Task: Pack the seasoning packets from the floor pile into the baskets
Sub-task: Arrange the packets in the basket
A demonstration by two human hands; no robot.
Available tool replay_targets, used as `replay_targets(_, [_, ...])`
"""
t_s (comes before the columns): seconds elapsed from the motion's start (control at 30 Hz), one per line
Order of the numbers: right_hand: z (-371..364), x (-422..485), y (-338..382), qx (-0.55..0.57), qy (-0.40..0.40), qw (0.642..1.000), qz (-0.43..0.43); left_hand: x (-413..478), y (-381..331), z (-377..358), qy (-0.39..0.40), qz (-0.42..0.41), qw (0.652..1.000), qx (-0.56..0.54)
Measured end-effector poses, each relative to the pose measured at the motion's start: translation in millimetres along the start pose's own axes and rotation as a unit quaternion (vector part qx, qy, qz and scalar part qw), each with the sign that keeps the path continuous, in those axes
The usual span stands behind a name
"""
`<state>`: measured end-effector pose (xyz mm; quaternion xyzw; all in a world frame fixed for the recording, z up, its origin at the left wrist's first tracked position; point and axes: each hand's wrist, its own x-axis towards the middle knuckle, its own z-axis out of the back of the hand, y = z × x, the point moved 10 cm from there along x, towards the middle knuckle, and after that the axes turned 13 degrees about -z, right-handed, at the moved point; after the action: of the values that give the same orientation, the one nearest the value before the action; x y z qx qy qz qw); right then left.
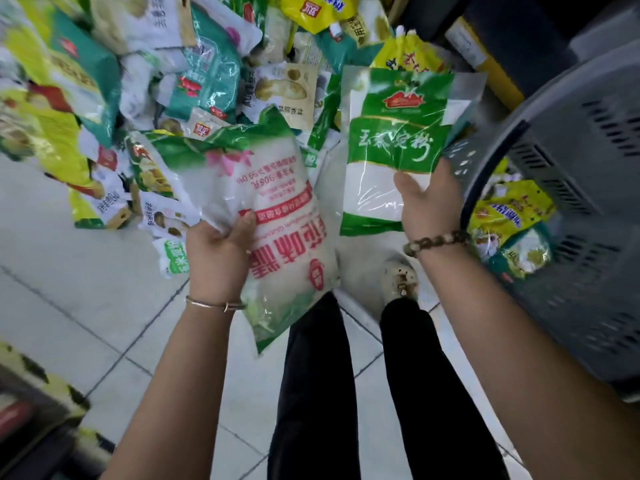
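My left hand (218, 252) grips the edge of a large clear bag of white crystals with red lettering and green ends (277, 216), held above the floor. My right hand (431, 202) holds a green-and-white bag of white powder (391, 147) upright by its lower right side, thumb across the front. That bag hangs just left of the grey plastic basket (568, 188). Beyond both bags lies the floor pile of seasoning packets (166, 81).
Several yellow and green packets (512, 223) lie inside the grey basket at the right. Pale floor tiles (69, 271) spread at the left. My legs and a shoe (400, 277) stand below the bags. A dark object (31, 420) sits at the bottom left.
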<state>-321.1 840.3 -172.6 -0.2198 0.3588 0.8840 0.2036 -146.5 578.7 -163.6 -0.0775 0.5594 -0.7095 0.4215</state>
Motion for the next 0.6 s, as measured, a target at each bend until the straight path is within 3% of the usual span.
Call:
replay_targets(0.23, [126,-30,-20,0.058,-0.021,0.998,-0.017,-45,-92,-42,0.06,-0.018,0.998,-0.031])
replay_targets(0.47, [230,-11,-127,0.07,-0.107,0.984,-0.121,-81,-144,-153,0.183,-0.053,0.98,-0.061])
replay_targets(0.6, [267,9,-191,0.073,-0.17,0.968,-0.17,-94,-153,-228,0.244,-0.098,0.965,-0.001])
